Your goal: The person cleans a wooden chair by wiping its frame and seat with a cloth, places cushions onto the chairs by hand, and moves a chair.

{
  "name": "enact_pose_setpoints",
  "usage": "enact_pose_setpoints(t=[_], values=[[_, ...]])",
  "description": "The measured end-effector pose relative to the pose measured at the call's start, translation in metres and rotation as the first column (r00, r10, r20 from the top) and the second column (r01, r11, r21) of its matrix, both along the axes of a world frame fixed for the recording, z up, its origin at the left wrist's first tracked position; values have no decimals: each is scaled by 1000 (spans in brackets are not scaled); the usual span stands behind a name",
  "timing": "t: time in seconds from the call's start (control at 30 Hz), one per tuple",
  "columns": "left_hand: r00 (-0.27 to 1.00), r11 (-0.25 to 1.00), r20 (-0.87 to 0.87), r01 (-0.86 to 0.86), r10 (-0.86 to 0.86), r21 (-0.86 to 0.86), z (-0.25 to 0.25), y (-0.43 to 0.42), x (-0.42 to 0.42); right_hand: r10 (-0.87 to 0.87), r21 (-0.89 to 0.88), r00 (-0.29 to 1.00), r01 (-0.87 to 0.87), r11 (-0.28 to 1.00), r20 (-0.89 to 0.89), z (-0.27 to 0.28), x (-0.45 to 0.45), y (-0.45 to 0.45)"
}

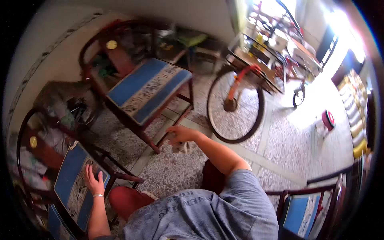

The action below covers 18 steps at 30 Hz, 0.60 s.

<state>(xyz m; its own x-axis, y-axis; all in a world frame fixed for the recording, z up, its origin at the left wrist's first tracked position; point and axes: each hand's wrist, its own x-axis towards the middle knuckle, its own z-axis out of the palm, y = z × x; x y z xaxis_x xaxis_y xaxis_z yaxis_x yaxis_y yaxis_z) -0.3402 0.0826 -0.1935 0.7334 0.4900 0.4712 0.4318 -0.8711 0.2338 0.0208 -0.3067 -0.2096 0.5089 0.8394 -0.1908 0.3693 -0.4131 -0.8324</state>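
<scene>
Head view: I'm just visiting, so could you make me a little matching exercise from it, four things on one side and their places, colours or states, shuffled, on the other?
Column one
1. Left hand
2. Right hand
3. Large spoked wheel
4. T-shirt

Column two
A. Mounted at an orange fork
B. Grey, with dark lettering
C. Open, over a blue chair seat with a patterned band
D. Curled around what looks like a pale, crumpled cloth

Right pairs: 1-C; 2-D; 3-A; 4-B
</scene>
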Motion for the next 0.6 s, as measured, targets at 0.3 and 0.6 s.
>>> enact_pose_setpoints(t=[0.3,0.6], values=[[868,977,-466,212,-172,33,4,-12,2,266,-427,851,-56,903,452,-32,12,-12],[769,742,-541,573,-340,349,37,-47,30,100,-340,897,59,938,431,-19,19,-57]])
